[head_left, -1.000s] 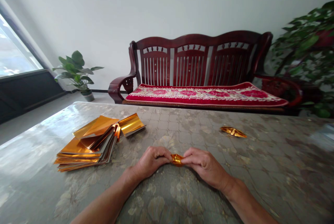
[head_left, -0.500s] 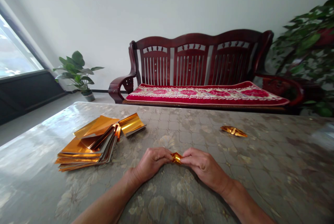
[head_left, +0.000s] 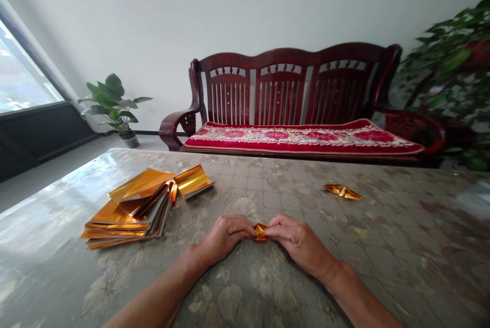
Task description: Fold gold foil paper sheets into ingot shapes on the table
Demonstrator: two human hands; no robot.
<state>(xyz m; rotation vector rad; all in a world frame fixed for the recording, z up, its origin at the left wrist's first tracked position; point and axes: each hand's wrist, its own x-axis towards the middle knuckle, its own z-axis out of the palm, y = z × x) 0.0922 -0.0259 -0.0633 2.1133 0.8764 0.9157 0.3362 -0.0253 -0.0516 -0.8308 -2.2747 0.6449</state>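
Note:
Between my two hands is a small folded piece of gold foil paper (head_left: 260, 232), its shiny middle showing between the fingertips. My left hand (head_left: 226, 236) pinches its left end, and my right hand (head_left: 293, 238) pinches the right end; both ends are hidden by the fingers. Over to the right lies a finished-looking gold foil boat shape (head_left: 343, 192), pointed at both ends. A loose stack of gold foil sheets (head_left: 122, 216) rests to the left, with one curled gold sheet (head_left: 193, 181) leaning at its right side.
The table (head_left: 268, 180) has a glossy floral, tiled-pattern cover. Behind it stands a dark red wooden bench (head_left: 281, 91) with a red floral cushion (head_left: 302, 136). Potted plants (head_left: 113, 101) stand at both sides. Something clear and plastic-looking (head_left: 476, 198) sits at the right edge.
The foil piece between my hands has turned slightly, and its middle now looks rounder and more bulged. Both hands keep their pinch, almost in place.

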